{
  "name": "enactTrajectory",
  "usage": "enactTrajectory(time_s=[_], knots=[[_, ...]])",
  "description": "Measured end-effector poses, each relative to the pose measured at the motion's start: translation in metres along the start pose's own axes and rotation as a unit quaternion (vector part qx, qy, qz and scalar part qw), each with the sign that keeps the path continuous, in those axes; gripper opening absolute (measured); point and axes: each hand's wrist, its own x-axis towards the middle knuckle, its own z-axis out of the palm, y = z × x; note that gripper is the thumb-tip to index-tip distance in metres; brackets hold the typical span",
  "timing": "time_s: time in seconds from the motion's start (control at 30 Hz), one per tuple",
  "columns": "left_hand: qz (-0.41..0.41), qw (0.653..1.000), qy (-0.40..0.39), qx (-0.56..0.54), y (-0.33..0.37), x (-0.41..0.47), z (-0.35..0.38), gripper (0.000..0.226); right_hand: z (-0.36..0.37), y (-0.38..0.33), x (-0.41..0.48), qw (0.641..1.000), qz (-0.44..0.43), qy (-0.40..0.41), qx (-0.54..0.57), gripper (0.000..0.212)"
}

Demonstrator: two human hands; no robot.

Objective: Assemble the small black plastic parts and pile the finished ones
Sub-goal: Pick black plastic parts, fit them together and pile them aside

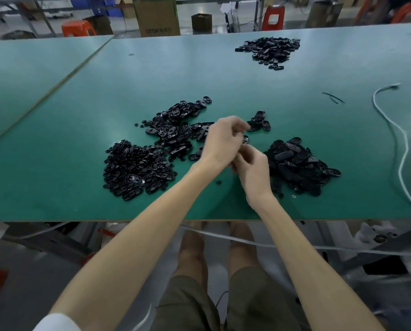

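My left hand (222, 139) and my right hand (253, 167) meet above the green table (80, 115), fingers curled together around a small black plastic part (245, 139) that is mostly hidden. To the left lies a heap of tiny black round pieces (132, 168). Behind the hands spreads a loose scatter of black oval shells (178, 125). A pile of black oval parts (297, 166) sits just right of my right hand. A few oval parts (259, 120) lie beyond my fingers.
Another black pile (270, 50) sits far back on the table. A white cable (395, 139) snakes along the right side. One loose black piece (219, 182) lies under my wrists. Boxes and red stools stand beyond the far edge.
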Motion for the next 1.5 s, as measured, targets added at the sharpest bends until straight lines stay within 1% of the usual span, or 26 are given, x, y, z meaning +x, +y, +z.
enactTrajectory(time_s=[0.07,0.13,0.17,0.23,0.3,0.4,0.5,0.57,0.63,0.7,0.77,0.83,0.97,1.0,1.03,1.1,1.17,1.23,1.3,1.37,1.43,1.5], knots=[[-0.024,0.995,0.016,0.097,-0.016,0.003,-0.017,0.024,0.0,-0.002,-0.001,1.0,0.008,0.003,0.008,0.02],[-0.052,0.977,-0.002,0.206,-0.03,0.004,-0.03,0.015,-0.001,0.0,-0.001,1.0,0.006,0.006,0.014,0.022],[-0.069,0.967,-0.02,0.244,-0.036,0.003,-0.034,0.012,0.0,0.001,-0.001,1.0,0.005,0.005,0.014,0.022],[-0.1,0.954,-0.052,0.277,-0.045,0.0,-0.039,0.018,-0.001,0.002,0.0,1.0,0.002,-0.001,0.014,0.021],[-0.103,0.956,-0.056,0.27,-0.049,-0.002,-0.041,0.021,-0.001,0.002,0.0,1.0,0.0,-0.003,0.015,0.021],[-0.079,0.964,-0.041,0.251,-0.046,-0.006,-0.039,0.014,-0.001,0.002,-0.001,1.0,0.0,-0.001,0.013,0.021],[-0.061,0.98,-0.026,0.19,-0.043,-0.01,-0.036,0.01,-0.002,0.002,0.0,1.0,0.003,0.014,0.024,0.02],[-0.05,0.99,-0.031,0.132,-0.041,-0.013,-0.034,0.011,-0.002,0.003,0.0,1.0,-0.002,0.018,0.02,0.015],[-0.015,0.994,-0.057,0.09,-0.039,-0.017,-0.034,0.01,-0.001,0.003,0.001,1.0,-0.003,0.012,0.008,0.011],[0.042,0.991,-0.08,0.094,-0.038,-0.02,-0.034,0.01,0.0,0.002,0.0,1.0,-0.001,0.002,-0.001,0.02],[0.08,0.99,-0.08,0.09,-0.04,-0.022,-0.034,0.01,0.0,0.001,-0.001,1.0,0.0,0.001,-0.004,0.026],[0.096,0.991,-0.073,0.063,-0.044,-0.025,-0.036,0.011,-0.001,0.002,-0.001,1.0,0.0,-0.002,-0.001,0.023],[0.098,0.992,-0.071,0.04,-0.046,-0.027,-0.048,0.015,-0.001,0.001,0.0,0.999,0.008,0.002,0.04,0.008],[0.092,0.993,-0.062,0.047,-0.048,-0.025,-0.053,0.014,-0.002,0.0,0.0,0.998,0.011,0.009,0.058,0.005],[0.081,0.994,-0.046,0.065,-0.05,-0.022,-0.059,0.012,-0.002,0.0,0.0,0.997,0.013,0.014,0.074,0.006],[0.035,0.99,-0.009,0.137,-0.058,-0.015,-0.075,0.01,-0.003,0.0,0.0,0.996,0.017,0.014,0.091,0.012],[-0.03,0.974,0.026,0.221,-0.07,-0.009,-0.091,0.012,-0.002,-0.001,-0.001,0.996,0.018,0.009,0.092,0.015],[-0.075,0.954,0.055,0.284,-0.081,-0.007,-0.106,0.011,-0.002,-0.001,-0.001,0.996,0.018,0.009,0.093,0.015],[-0.104,0.947,0.055,0.301,-0.088,-0.008,-0.117,0.008,-0.002,-0.001,0.0,0.996,0.018,0.009,0.091,0.016],[-0.125,0.947,0.034,0.293,-0.093,-0.011,-0.121,0.008,-0.002,-0.001,0.0,0.996,0.016,0.006,0.091,0.016],[-0.132,0.947,0.028,0.291,-0.097,-0.015,-0.121,0.008,-0.002,0.0,0.0,0.996,0.014,0.003,0.091,0.016],[-0.124,0.948,0.038,0.291,-0.1,-0.016,-0.119,0.008,-0.001,0.0,0.0,0.996,0.013,0.0,0.087,0.016]])
